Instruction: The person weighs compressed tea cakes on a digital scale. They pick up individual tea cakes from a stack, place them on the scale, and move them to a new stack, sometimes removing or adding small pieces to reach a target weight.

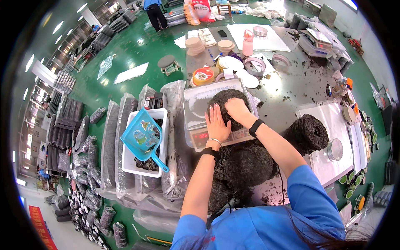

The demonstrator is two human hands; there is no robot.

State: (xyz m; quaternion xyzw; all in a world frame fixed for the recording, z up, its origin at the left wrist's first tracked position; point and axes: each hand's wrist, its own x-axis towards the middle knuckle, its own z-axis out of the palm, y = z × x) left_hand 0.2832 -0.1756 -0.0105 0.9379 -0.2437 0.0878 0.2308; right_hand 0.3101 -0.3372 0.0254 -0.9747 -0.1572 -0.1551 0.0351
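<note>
A round, dark, matted clump [225, 95] that looks like dried seaweed rests on the plate of a digital scale [198, 100] with a lit red display. My left hand [217, 125] lies flat against the clump's near left side, its fingers stretched out. On the clump's right part, my right hand [236, 109] is closed, with its curled fingers gripping the dark strands; the fingertips are partly hidden. Between my forearms and in front of the scale sits a larger dark mass [246, 164]. Another dark roll [307, 133] stands to the right.
Left of the scale, a blue dustpan [143, 135] lies over a white tub [128, 162] of dark scraps. Long plastic-wrapped bundles [109, 146] flank it. Behind the scale are a pink bottle [247, 43], metal rings [255, 66] and round discs [195, 46]. A stool [167, 62] stands farther left.
</note>
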